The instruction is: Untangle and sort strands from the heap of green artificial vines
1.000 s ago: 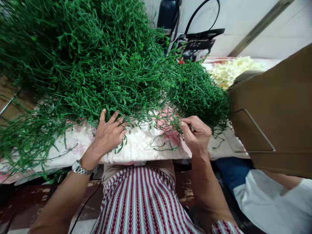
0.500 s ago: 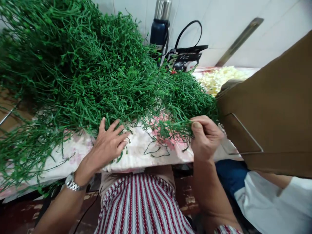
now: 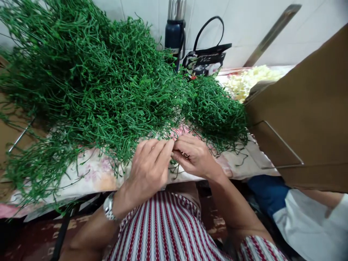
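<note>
My left hand (image 3: pixel 150 165) and my right hand (image 3: pixel 195 156) meet at the front of the table, fingertips pinched together. Bits of a green artificial stem (image 3: pixel 174 167) show just below the fingers; most of it is hidden behind them. Beyond my left hand rises a large tangled heap of green plastic stems (image 3: pixel 116 87). A smaller heap of the same stems (image 3: pixel 216 110) lies past my right hand. Under them is a floral tablecloth (image 3: pixel 100 172), white and pink.
Along the wall stand a dark blue flask (image 3: pixel 174 36) and a small black handbag (image 3: pixel 208 59). Pale yellow flower pieces (image 3: pixel 254 78) lie at the back right. A large cardboard box (image 3: pixel 312 116) borders the right side, with a person's white clothing (image 3: pixel 310 224) below it.
My right hand has moved left from the smaller heap, and my left hand has lifted off the stems and come right. The two hands now meet, fingers closed. The view shifted slightly.
</note>
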Tool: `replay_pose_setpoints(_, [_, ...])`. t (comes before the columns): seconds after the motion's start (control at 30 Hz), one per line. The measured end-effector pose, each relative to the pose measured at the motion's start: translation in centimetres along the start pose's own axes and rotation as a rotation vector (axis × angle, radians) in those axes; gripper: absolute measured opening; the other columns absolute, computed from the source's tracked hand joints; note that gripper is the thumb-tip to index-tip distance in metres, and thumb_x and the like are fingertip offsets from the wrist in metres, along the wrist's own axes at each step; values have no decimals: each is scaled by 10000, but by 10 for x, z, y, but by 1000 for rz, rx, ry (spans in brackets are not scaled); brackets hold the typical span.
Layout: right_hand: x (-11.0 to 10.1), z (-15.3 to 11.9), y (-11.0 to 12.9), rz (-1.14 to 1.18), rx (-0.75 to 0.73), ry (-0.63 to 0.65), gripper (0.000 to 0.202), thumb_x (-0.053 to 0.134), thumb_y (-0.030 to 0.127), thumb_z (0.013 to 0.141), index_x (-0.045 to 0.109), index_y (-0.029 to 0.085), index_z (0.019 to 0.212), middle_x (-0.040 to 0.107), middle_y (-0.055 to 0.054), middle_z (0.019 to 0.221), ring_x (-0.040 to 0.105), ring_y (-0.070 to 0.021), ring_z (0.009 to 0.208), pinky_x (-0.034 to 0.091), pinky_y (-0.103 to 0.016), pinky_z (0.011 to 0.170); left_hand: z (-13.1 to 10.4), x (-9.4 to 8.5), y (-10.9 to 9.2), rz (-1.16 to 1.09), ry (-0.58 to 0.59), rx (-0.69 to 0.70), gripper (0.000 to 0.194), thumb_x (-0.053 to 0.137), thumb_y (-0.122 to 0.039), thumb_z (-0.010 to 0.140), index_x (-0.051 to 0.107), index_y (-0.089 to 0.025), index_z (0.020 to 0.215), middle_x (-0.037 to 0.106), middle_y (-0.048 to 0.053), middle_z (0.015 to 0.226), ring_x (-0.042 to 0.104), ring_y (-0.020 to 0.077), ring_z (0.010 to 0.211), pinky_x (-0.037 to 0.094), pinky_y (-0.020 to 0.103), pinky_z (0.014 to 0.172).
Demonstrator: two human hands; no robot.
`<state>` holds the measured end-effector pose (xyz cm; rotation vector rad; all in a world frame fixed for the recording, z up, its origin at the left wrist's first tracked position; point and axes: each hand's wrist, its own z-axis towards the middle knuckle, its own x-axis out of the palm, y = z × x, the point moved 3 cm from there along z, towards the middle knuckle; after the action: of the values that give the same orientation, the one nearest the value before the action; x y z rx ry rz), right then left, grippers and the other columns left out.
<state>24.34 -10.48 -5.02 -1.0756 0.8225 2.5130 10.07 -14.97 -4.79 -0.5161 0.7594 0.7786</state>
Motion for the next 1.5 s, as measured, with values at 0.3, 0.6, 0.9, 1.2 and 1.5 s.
replay_pose_setpoints(0.3, [-8, -26, -34, 320, 79, -4, 619, 647, 443, 750, 447, 213, 1288, 488, -113, 1285, 450, -247, 1203, 367, -452, 1020, -12, 20, 33, -512, -106, -546, 155, 481, -169, 840, 629, -175, 885, 634, 0, 770, 565, 100, 673, 441, 194, 630])
replay_pose_setpoints(0.6, [3, -26, -27, 146, -6, -208, 161, 570, 276, 826, 628, 195, 952, 611, -95, 1113, 526, -221, 1110, 409, -462, 980, -12, 21, 25, -647, -29, -523, 157, 492, -177, 819, 614, -168, 918, 616, 33, 869, 580, 140, 825, 472, 251, 747])
replay_pose_setpoints(0.9, [9, -19, -15, 61, -99, -44, 150, 559, 264, 833, 594, 165, 940, 643, -76, 860, 573, -198, 856, 456, -389, 805, 13, 17, 8, -428, 131, -280, 128, 469, -124, 827, 593, -150, 849, 598, 29, 781, 547, 144, 772, 432, 282, 741])
replay_pose_setpoints(1.2, [8, -19, -13, 157, 25, -220, 244, 603, 250, 799, 605, 188, 1034, 613, -108, 1066, 566, -217, 1013, 461, -411, 887, 1, 20, 25, -625, 13, -501, 97, 497, -158, 819, 557, -163, 743, 504, -10, 680, 486, 112, 667, 391, 242, 637])
replay_pose_setpoints(1.5, [18, -16, -7, 272, 42, -152, 98, 554, 247, 832, 600, 182, 889, 628, -63, 853, 590, -175, 837, 478, -340, 762, 0, 22, 22, -721, 114, -399, 57, 522, -174, 803, 573, -162, 780, 554, -6, 679, 504, 99, 624, 399, 219, 595])
